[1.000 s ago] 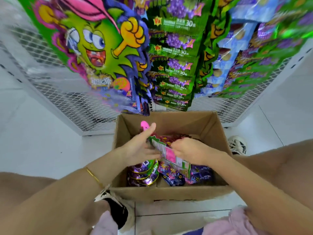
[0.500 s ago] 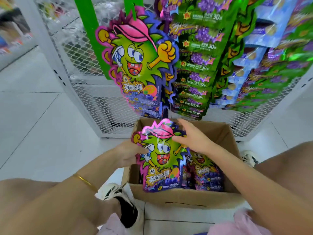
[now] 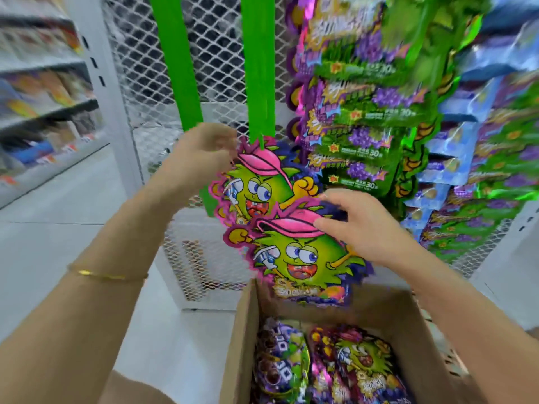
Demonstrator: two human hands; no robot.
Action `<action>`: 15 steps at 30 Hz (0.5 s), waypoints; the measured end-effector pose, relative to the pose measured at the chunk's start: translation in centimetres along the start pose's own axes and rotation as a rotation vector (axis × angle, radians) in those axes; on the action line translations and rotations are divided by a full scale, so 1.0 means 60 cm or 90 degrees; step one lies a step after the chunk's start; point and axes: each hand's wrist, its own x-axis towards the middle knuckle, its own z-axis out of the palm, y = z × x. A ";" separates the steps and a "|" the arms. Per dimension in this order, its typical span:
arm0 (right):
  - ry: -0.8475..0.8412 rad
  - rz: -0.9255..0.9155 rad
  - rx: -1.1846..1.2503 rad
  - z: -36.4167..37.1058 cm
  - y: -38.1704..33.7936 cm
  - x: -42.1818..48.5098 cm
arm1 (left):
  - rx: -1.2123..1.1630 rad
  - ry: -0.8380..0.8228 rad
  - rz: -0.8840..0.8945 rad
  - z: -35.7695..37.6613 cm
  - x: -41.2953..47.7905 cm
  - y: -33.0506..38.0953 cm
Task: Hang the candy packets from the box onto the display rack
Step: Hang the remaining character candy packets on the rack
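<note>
Gripping a candy packet (image 3: 294, 258) by its pink top with the right hand (image 3: 358, 231) — held just above the box (image 3: 242, 330). Up-left, with the left hand (image 3: 204, 153) curled at the top of a hung packet (image 3: 256, 185) on the green strip (image 3: 258, 68) — too blurred to tell the grasp.

Below me the white tiled floor (image 3: 73, 228) carries the cardboard box (image 3: 245, 330), which stands just beside the foot of the white mesh display rack (image 3: 204, 272); candy packets (image 3: 361, 365) lie in the box.
</note>
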 end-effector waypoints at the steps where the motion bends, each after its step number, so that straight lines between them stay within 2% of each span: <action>1: 0.013 -0.016 -0.029 -0.012 -0.016 0.017 | -0.030 0.050 0.023 0.007 0.027 0.020; 8: 0.141 -0.078 -0.190 -0.051 -0.083 0.129 | -0.162 0.056 0.024 0.030 0.102 0.077; 15: 0.212 -0.080 -0.253 -0.053 -0.109 0.179 | -0.046 0.002 0.065 0.002 0.107 0.092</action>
